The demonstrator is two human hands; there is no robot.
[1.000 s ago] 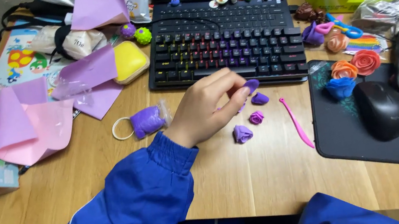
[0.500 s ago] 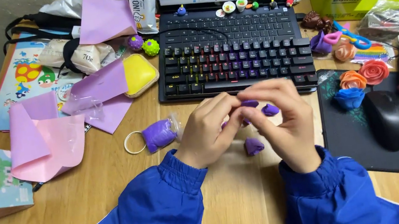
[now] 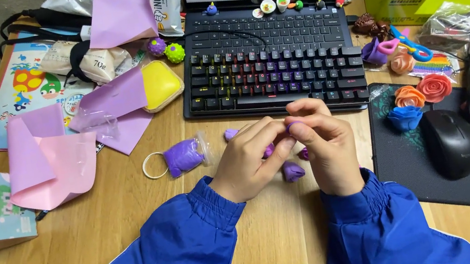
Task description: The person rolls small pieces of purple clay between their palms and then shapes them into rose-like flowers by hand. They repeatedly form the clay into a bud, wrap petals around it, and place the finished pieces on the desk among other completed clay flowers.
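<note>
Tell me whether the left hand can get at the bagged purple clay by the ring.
Probably yes. The left hand sits just right of the bagged clay, with only bare desk between them. It would first have to let go of the small purple piece pinched with the right hand.

soft, matt purple clay (image 3: 292, 170) is seen on a smooth pale wooden tabletop (image 3: 106, 225). glossy plastic keys are shown on the keyboard (image 3: 276, 73). pink paper sheets (image 3: 46, 157) look matt and creased. the mouse (image 3: 451, 143) is matt black plastic; the blue sleeves (image 3: 190, 250) are slightly shiny cloth.

Purple clay piece (image 3: 292, 171) — blue sleeves (image 3: 190, 250), black keyboard (image 3: 275, 70) glowing rainbow.
</note>
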